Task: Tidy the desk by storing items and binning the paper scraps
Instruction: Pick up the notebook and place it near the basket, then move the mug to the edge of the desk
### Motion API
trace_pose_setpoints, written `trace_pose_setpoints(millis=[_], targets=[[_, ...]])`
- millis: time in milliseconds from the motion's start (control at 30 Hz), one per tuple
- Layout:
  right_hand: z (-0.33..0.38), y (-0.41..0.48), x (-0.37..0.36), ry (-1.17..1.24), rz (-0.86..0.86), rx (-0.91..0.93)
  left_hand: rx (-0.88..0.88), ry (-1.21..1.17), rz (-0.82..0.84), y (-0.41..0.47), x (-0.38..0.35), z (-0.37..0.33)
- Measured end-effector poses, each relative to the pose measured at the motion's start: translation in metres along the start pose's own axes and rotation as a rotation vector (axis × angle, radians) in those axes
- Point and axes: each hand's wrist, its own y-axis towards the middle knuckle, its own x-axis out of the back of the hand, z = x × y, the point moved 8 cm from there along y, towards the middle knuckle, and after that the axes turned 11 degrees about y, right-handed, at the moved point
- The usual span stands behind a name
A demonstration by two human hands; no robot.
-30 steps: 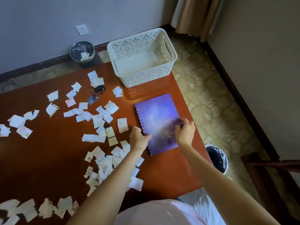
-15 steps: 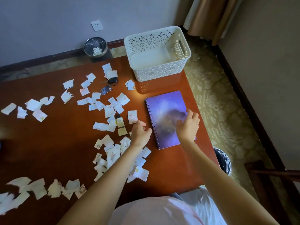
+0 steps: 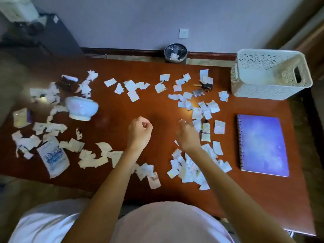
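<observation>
Torn white paper scraps (image 3: 191,165) lie all over the red-brown desk (image 3: 112,109). At the right, a purple spiral notebook (image 3: 263,144) lies flat with no hand on it. A white lattice basket (image 3: 270,74) stands at the far right corner. On the floor behind the desk is a round bin (image 3: 175,53) with crumpled paper in it. My left hand (image 3: 140,132) hovers over bare wood mid-desk, its fingers curled on nothing. My right hand (image 3: 187,135) is blurred, its fingers reaching down among scraps; its grip is unclear.
A white bowl (image 3: 81,107) stands at the left among scraps. A white packet with blue print (image 3: 53,155) lies near the front left edge. A dark key fob (image 3: 206,85) and a small card (image 3: 198,93) lie near the basket. Dark furniture stands at the far left.
Both hands have let go of the notebook and moved left to the middle of the desk. The view has swung left, bringing the bowl and packet into sight.
</observation>
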Motion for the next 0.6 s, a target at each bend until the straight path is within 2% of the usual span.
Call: trace_pose_setpoints(millis=[200, 367, 467, 600], targets=[[0.105, 0.016, -0.129, -0.029, 0.124, 0.032, 0.009, 0.030, -0.034, 0.064, 0.072, 0.108], [0.181, 0.032, -0.206, -0.015, 0.147, -0.002, -0.069, 0.197, -0.087, 0.117, 0.135, 0.171], [0.209, 0.040, -0.228, -0.011, 0.149, -0.044, -0.233, 0.331, -0.097, 0.139, 0.154, 0.186], [0.218, 0.051, -0.241, -0.017, 0.135, -0.111, -0.490, 0.632, 0.075, 0.155, 0.134, 0.189]])
